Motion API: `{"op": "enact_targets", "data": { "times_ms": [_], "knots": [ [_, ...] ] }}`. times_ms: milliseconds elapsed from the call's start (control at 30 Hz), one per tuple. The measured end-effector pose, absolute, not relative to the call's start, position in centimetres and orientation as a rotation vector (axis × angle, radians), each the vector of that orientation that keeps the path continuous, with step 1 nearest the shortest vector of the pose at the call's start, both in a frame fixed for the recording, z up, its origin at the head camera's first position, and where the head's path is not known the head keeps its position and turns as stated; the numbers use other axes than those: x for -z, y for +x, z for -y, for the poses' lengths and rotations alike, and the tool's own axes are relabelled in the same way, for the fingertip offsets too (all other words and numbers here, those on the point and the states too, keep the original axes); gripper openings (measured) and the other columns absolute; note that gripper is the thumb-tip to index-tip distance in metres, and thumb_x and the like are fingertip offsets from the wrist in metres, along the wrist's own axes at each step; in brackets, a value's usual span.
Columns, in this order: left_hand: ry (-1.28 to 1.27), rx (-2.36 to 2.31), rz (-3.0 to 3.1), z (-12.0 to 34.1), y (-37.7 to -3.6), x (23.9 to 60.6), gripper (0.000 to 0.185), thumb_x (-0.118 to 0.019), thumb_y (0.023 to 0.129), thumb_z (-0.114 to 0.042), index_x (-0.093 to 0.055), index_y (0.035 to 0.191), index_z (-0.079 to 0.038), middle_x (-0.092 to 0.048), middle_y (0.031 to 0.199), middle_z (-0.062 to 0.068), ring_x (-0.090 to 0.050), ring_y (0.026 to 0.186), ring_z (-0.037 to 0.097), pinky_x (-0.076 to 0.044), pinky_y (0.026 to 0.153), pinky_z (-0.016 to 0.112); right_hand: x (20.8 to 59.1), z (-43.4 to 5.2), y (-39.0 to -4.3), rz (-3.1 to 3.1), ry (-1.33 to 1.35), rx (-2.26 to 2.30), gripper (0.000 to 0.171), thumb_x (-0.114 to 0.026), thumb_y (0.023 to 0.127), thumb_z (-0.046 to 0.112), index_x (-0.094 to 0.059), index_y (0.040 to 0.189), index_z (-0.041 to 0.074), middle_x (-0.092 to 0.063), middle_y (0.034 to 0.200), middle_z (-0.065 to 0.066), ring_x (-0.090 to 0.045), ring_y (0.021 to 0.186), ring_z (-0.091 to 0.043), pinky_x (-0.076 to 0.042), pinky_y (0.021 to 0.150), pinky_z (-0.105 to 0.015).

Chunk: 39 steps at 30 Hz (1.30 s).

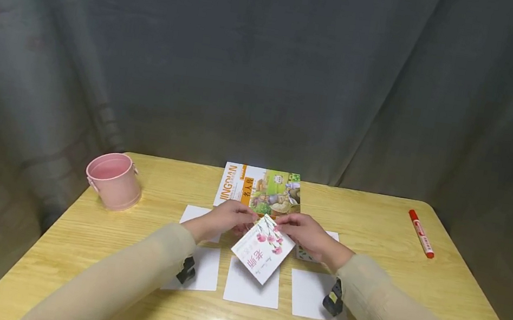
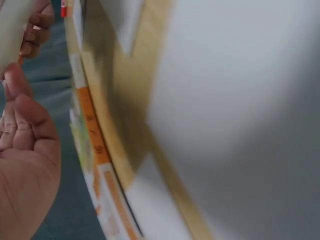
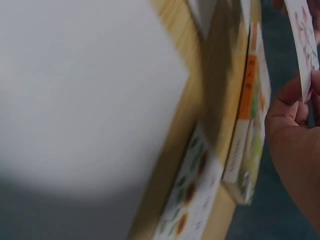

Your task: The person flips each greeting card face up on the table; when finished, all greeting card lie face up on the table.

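Bearing pink characters "老师" beside printed pink carnations: one greeting card, held tilted above the table, over the middle of the front row; its smaller script is too fine to read. Right hand: thumb and fingers pinched together on the card's upper right edge. Left hand: fingers loosely bent at the card's upper left edge; cannot tell whether it grips. One book, lying flat behind, cover lettered "JINGDIAN" in orange and "名人传" on an orange band. One sunflower-printed card, lettering blurred, right of the hands. Three white cards, front row. One red-capped marker, label unreadable, far right. One pink bucket, left.
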<state>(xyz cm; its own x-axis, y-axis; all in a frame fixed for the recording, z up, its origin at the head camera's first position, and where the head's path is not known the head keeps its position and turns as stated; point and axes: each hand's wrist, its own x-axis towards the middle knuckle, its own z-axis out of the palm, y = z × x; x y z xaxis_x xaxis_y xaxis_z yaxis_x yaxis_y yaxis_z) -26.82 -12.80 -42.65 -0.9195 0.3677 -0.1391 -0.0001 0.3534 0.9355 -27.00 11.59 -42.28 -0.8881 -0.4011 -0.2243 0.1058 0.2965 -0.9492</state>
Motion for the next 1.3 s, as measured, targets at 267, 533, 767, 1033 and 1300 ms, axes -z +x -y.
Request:
{"op": "enact_targets", "data": {
  "times_ms": [267,533,767,1033,1300],
  "knots": [
    [0.450,-1.488,-2.351,12.4,-26.7,41.5,0.025,-0.064,0.098,-0.008,-0.073,0.119,0.003,-0.061,0.070,0.000,-0.051,0.062,0.014,-0.044,0.058,0.026,41.6,-10.4,-26.8,-2.186,-0.401,1.540,0.026,-0.061,0.102,0.006,-0.067,0.124,-0.007,-0.069,0.115,-0.012,-0.063,0.097,-0.018,-0.052,0.085,-0.032],
    [0.062,-2.084,-2.220,13.3,-27.0,41.4,0.010,-0.059,0.099,0.002,-0.058,0.107,0.007,-0.067,0.077,0.007,-0.063,0.067,0.016,-0.059,0.069,0.030,41.8,-11.3,-27.0,-2.009,-0.176,1.841,0.051,-0.057,0.106,0.015,-0.038,0.149,-0.004,-0.062,0.120,-0.013,-0.064,0.099,-0.017,-0.054,0.086,-0.030],
    [-0.087,-2.289,-2.098,13.4,-27.0,41.2,0.006,-0.058,0.099,0.006,-0.053,0.101,0.003,-0.067,0.074,0.007,-0.066,0.063,0.011,-0.059,0.066,0.025,42.3,-11.5,-26.8,-1.978,-0.183,1.960,0.010,-0.054,0.106,0.005,-0.056,0.110,-0.004,-0.066,0.095,-0.007,-0.066,0.088,-0.013,-0.058,0.077,-0.024],
    [-0.036,-2.102,-2.162,13.3,-26.1,42.3,0.009,-0.058,0.100,0.005,-0.051,0.096,0.001,-0.071,0.079,0.013,-0.070,0.068,0.014,-0.062,0.072,0.031,42.1,-11.6,-27.2,-2.057,-0.072,1.963,0.017,-0.053,0.106,0.007,-0.055,0.116,-0.006,-0.062,0.094,-0.008,-0.062,0.082,-0.013,-0.058,0.077,-0.025],
    [0.117,-1.693,-2.646,13.6,-25.4,42.4,0.010,-0.063,0.096,-0.004,-0.054,0.099,-0.001,-0.056,0.091,0.008,-0.053,0.080,0.019,-0.047,0.069,0.031,42.8,-11.7,-26.9,-2.172,-0.062,1.688,0.013,-0.053,0.104,0.005,-0.058,0.110,-0.006,-0.060,0.090,-0.009,-0.058,0.075,-0.014,-0.055,0.069,-0.025]
  ]
}}
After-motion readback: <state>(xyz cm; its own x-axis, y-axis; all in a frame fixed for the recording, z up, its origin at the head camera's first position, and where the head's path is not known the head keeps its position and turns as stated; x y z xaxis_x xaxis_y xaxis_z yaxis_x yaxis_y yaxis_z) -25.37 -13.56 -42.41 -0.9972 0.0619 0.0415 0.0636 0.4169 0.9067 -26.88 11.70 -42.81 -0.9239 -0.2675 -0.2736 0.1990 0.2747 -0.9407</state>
